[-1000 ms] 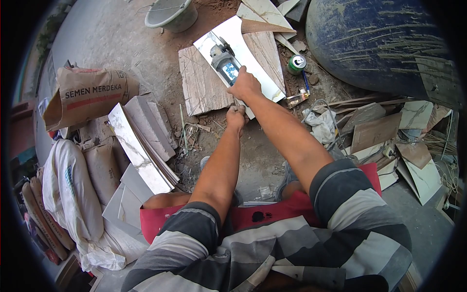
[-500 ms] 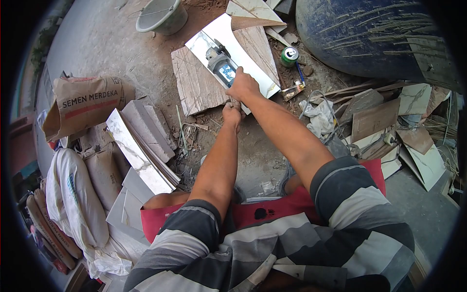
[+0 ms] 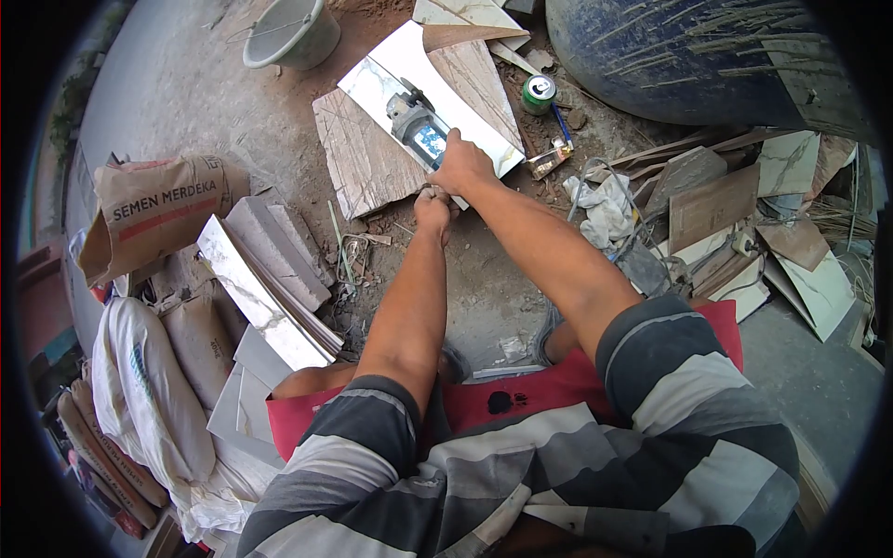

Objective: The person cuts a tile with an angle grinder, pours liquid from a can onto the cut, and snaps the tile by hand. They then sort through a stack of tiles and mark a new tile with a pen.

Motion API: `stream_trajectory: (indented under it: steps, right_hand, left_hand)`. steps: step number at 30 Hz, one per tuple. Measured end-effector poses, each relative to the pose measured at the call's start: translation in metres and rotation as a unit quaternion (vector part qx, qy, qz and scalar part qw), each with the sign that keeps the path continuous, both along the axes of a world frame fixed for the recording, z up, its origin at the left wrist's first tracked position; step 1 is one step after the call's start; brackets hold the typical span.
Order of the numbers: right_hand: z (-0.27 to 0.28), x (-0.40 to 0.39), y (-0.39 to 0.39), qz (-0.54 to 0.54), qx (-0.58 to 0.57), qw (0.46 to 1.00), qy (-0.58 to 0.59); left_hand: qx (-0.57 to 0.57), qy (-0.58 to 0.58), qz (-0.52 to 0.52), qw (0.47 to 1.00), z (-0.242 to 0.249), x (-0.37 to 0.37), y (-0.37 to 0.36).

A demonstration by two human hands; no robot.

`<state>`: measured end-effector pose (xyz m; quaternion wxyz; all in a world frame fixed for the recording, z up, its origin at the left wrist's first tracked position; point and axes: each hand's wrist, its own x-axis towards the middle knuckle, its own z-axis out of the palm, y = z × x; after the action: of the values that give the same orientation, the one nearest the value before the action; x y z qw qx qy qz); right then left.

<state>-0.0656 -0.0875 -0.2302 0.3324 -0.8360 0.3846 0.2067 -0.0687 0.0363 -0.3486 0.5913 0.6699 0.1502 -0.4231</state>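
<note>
- Angle grinder: grey metal head with a blue label on its body, lying flat on the white tile, head pointing away from the person.
- White tile: long glossy marbled strip, set diagonally across a brown board on the dirt floor.

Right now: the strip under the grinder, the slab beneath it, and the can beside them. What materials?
White strip: looks like glazed ceramic or porcelain tile, glossy with grey marble veining. Slab beneath: probably a tile lying face down or stone, matte beige and scored with lines. Can: metal, likely aluminium, with a shiny silver top and green side. The right hand grips the grinder, which has a grey metal head.
</note>
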Motion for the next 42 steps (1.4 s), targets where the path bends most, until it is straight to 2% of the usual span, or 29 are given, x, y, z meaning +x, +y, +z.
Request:
stream_trajectory:
  steps: [42]
  right_hand:
    - [0.011,-0.069,0.010,-0.014,0.005,1.000,0.008]
  left_hand:
    - [-0.006,0.019,0.004,1.000,-0.002,0.005,0.004]
